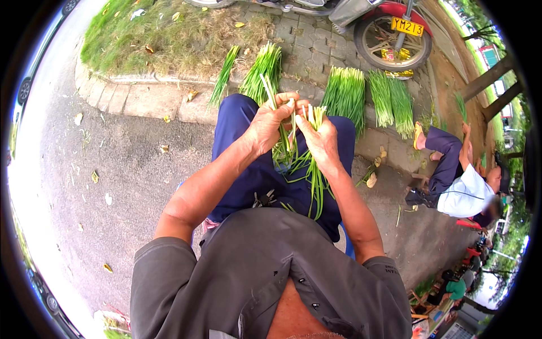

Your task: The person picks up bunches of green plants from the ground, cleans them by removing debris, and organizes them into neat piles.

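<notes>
My left hand [267, 123] pinches a few green garlic-chive stalks [267, 90], their pale ends pointing up past the fingers. Close beside it, my right hand [318, 137] grips a small bunch of chives [317, 113] with the pale cut ends upward. The leaves of that bunch hang down over my lap. Between my knees, more loose chives [281, 150] lie, partly hidden by the hands. Beyond my knees, a thick chive bundle [261, 70] and a thin one [224, 76] rest at the kerb on the left. A wide bundle [345, 91] lies to the right.
Two further chive bundles [381, 95] lie at the right, near a parked motorcycle's front wheel [393, 40]. A seated person in a white shirt [462, 193] holds greens [460, 106] to my right. Grass [169, 42] borders the stone kerb [139, 99]; fallen leaves dot the asphalt [127, 169].
</notes>
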A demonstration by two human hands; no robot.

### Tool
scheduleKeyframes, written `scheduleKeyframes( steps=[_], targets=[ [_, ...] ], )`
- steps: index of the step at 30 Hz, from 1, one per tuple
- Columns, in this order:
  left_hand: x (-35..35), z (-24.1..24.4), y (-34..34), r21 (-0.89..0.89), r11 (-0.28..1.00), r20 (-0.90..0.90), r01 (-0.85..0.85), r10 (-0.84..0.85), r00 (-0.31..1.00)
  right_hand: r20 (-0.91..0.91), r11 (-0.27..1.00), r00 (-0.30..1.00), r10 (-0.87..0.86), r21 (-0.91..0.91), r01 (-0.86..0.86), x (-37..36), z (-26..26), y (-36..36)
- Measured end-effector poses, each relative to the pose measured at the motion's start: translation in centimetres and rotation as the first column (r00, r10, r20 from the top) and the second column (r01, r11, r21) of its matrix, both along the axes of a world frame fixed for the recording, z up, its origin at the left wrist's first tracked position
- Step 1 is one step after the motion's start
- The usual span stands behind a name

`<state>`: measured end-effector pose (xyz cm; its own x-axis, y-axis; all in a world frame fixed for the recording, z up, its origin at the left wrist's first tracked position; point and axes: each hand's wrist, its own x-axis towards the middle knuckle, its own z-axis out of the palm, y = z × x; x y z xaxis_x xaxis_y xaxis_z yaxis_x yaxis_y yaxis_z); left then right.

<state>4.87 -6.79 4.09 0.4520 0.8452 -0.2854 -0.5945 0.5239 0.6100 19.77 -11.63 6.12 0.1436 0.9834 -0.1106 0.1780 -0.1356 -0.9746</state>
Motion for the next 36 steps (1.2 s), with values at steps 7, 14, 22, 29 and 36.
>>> scheduleKeyframes(
  steps=[7, 14, 22, 29, 36],
  targets=[
    [0.4, -0.6, -0.4, 0.084, 0.992, 0.051, 0.097, -0.101, 0.994, 0.103, 0.999, 0.994, 0.046, -0.007, -0.046, 0.4, -0.6, 0.0],
    [0.2, -0.3, -0.2, 0.107, 0.986, -0.093, 0.131, -0.121, 0.988, -0.083, 0.997, 0.995, -0.063, -0.05, 0.059, 1.6, 1.9, 0.3],
    [0.3, 0.6, -0.9, 0.152, 0.933, -0.198, 0.325, -0.293, 0.935, -0.074, 0.984, 0.984, -0.164, 0.059, 0.168, 2.3, 2.9, 0.9],
    [1.4, 0.5, -2.1, 0.271, 0.877, -0.347, 0.397, -0.296, 0.89, -0.189, 0.999, 0.981, -0.036, 0.033, 0.043, 1.5, 3.2, 0.6],
    [1.8, 0.3, -2.9, 0.238, 0.883, -0.353, 0.405, -0.31, 0.883, -0.178, 1.0, 0.984, -0.021, 0.008, 0.023, 1.3, 1.5, 0.4]
  ],
)
